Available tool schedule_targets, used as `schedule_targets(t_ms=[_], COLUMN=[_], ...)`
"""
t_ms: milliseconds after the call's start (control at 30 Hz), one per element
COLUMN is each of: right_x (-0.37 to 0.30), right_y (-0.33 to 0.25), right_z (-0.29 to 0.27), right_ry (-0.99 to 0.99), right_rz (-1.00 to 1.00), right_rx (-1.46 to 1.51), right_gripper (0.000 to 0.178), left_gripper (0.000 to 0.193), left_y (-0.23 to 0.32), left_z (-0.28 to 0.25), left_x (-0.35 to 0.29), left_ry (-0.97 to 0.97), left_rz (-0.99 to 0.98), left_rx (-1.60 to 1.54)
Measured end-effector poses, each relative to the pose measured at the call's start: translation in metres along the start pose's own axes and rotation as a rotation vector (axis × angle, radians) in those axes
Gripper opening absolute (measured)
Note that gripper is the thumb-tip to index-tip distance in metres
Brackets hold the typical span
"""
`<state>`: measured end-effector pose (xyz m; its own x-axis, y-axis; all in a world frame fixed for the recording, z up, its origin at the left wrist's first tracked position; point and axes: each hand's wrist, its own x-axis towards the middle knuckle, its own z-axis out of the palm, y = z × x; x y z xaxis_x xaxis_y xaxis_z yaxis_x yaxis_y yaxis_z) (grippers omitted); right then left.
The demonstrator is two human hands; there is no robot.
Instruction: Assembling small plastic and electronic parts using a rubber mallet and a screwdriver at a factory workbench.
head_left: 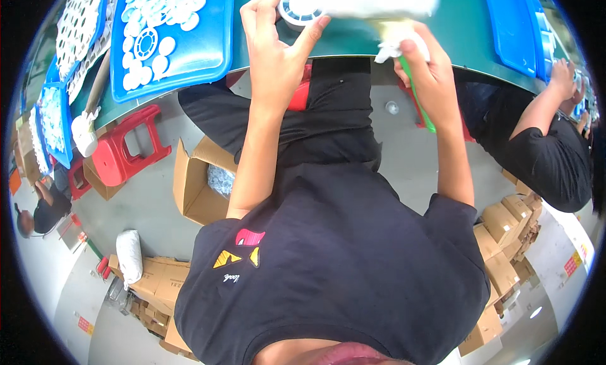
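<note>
Two hands at a green bench edge, one pinching a white ring, the other wrapped around a cloth.

Largest first: the green table (467,30) lies beyond both grips, with a blue tray (202,49) of white discs off to the left of the left hand (271,43). That hand is closed on a round white ribbed part (299,8), thumb and fingertips pinching its rim at the table edge. The right hand (426,68) is curled shut around a white cloth (392,46) and a green stick below it. The pinch is shallow; I judge rubbing pressure could flick the part floorward.
</note>
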<state>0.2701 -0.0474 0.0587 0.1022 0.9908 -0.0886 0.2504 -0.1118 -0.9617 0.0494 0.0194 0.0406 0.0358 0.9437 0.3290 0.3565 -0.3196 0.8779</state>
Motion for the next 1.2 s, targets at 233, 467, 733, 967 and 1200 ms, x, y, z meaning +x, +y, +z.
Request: schedule_targets(t_ms=[233, 467, 733, 967, 1200], right_x=[0.014, -0.002, -0.005, 0.015, 0.048], right_y=[-0.01, -0.003, 0.0, -0.016, -0.042], right_z=[-0.009, 0.002, 0.011, 0.009, -0.011], right_ry=[0.051, 0.192, 0.256, 0.179, 0.119], right_rz=[-0.059, -0.065, -0.09, -0.076, -0.048], right_rx=[0.032, 0.164, 0.271, 0.138, 0.028], right_gripper=[0.038, 0.037, 0.034, 0.036, 0.036], left_gripper=[0.061, 0.078, 0.082, 0.085, 0.091], left_y=[-0.007, -0.027, -0.034, -0.034, -0.04], left_z=[-0.009, 0.006, 0.003, 0.002, 0.002], left_x=[0.007, 0.002, 0.005, 0.015, 0.013], left_ry=[-0.075, 0.01, -0.093, -0.175, -0.176], left_rz=[0.072, 0.151, 0.023, -0.033, -0.009], left_rx=[0.004, 0.013, -0.164, -0.234, -0.219])
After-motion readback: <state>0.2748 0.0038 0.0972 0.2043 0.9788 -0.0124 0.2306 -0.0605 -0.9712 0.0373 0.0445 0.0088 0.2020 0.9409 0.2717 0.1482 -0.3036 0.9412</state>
